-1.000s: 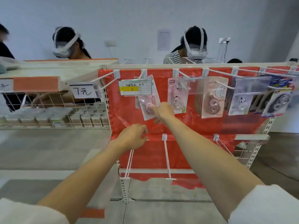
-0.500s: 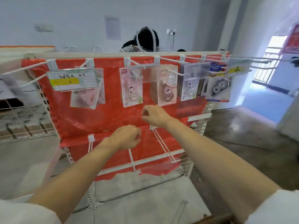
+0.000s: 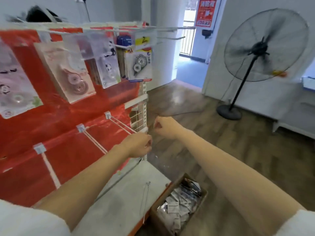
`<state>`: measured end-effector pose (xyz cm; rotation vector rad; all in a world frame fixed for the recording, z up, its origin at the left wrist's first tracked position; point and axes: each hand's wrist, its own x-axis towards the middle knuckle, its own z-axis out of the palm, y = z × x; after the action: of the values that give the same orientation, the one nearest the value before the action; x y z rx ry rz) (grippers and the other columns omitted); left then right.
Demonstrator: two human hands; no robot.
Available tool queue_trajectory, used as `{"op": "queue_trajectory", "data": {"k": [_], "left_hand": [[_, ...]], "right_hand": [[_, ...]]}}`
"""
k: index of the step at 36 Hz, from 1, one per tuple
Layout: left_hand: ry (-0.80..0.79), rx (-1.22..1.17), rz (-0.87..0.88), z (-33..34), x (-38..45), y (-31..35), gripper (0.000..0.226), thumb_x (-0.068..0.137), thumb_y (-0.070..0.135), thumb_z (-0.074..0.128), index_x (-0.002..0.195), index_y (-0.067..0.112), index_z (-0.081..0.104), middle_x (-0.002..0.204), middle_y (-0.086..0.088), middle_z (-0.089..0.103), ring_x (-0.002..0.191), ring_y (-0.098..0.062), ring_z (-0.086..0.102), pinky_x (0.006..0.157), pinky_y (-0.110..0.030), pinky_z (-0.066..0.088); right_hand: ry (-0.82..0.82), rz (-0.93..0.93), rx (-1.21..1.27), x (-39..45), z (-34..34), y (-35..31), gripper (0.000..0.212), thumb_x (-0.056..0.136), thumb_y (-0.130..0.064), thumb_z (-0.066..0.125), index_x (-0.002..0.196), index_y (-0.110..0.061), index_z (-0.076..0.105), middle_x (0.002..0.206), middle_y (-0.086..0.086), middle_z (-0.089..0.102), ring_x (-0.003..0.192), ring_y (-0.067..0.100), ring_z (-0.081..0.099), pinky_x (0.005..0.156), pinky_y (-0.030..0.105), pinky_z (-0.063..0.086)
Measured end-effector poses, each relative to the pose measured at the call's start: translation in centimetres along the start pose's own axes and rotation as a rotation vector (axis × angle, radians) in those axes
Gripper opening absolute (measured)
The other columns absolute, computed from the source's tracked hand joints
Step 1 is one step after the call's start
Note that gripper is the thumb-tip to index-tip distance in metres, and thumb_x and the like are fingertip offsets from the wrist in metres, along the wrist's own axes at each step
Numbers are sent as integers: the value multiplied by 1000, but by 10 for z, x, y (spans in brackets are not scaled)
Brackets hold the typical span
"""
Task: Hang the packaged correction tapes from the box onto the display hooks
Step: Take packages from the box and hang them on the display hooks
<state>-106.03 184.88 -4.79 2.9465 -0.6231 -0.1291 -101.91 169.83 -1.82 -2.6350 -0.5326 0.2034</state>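
While empty, curled hands [image 3: 153,135] above cardboard box [image 3: 179,206].

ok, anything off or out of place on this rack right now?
One thing: a loose display hook lies flat on the grey base shelf beside the box instead of being mounted on the rack. The hung packages tilt at slightly different angles, though blur may exaggerate that. Both hands are curled and look empty.
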Motion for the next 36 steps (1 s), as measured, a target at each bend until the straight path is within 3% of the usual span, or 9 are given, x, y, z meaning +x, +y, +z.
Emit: {"op": "queue_trajectory", "data": {"k": [3, 7, 11, 15, 19, 23, 27, 30, 36], "left_hand": [[-59, -28, 39, 30, 28, 21, 14, 87, 24, 51, 94, 15, 60, 99, -8, 66, 94, -28, 61, 74, -32, 46], [-159, -79, 17, 77, 59, 44, 23, 91, 26, 49, 106, 14, 61, 109, -9, 63, 103, -29, 59, 85, -40, 50], [-259, -105, -16, 131, 82, 63, 26, 94, 27, 47, 114, 13, 56, 117, -7, 58, 110, -26, 55, 87, -37, 47], [-398, -116, -85, 183, 98, 77, 29, 94, 29, 47, 116, 13, 55, 119, -9, 56, 109, -29, 55, 86, -37, 47], [-515, -151, -170, 231, 117, 84, 32, 97, 27, 43, 122, 10, 53, 122, -11, 53, 111, -31, 53, 88, -38, 46], [-571, -215, -264, 280, 131, 88, 25, 95, 21, 42, 113, 8, 55, 117, -13, 55, 105, -32, 56, 85, -38, 47], [-617, -281, -351, 328, 141, 92, 32, 94, 20, 46, 123, 9, 53, 121, -12, 56, 109, -30, 56, 89, -37, 46], [-651, -318, -393, 368, 144, 90, 31, 93, 19, 48, 119, 5, 54, 118, -13, 59, 111, -30, 55, 91, -36, 45], [-746, -369, -458, 457, 154, 80, 20, 94, 20, 49, 106, 7, 58, 107, -11, 62, 100, -27, 58, 79, -33, 45]], "right_hand": [[-29, 99, 34, -12, 13, 50, 21, 89, -20, 55, 107, -9, 59, 112, 14, 65, 105, 31, 60, 90, 35, 47], [-123, 202, 51, -21, 41, 117, 25, 93, -19, 54, 116, -9, 55, 117, 12, 63, 107, 30, 58, 89, 34, 46], [-209, 307, 129, -24, 82, 183, 29, 95, -15, 49, 121, -5, 52, 121, 15, 60, 110, 31, 56, 94, 38, 46], [-304, 382, 168, -27, 129, 240, 29, 93, -20, 55, 117, -3, 52, 117, 17, 61, 110, 33, 56, 88, 36, 44], [-407, 473, 223, -32, 182, 290, 31, 94, -18, 50, 121, -3, 52, 117, 15, 63, 114, 31, 56, 92, 35, 45], [-514, 553, 282, -41, 225, 330, 38, 94, -21, 54, 130, -9, 48, 127, 12, 58, 116, 28, 54, 93, 32, 43], [-570, 616, 343, -44, 266, 366, 28, 92, -16, 53, 118, -8, 51, 119, 14, 60, 112, 31, 56, 90, 33, 44], [-590, 656, 373, -41, 297, 387, 21, 91, -16, 54, 111, -7, 52, 111, 14, 62, 106, 30, 59, 88, 34, 48], [-641, 746, 448, -33, 383, 418, 24, 92, -16, 55, 112, -4, 54, 110, 16, 65, 106, 31, 60, 91, 38, 50]]}}
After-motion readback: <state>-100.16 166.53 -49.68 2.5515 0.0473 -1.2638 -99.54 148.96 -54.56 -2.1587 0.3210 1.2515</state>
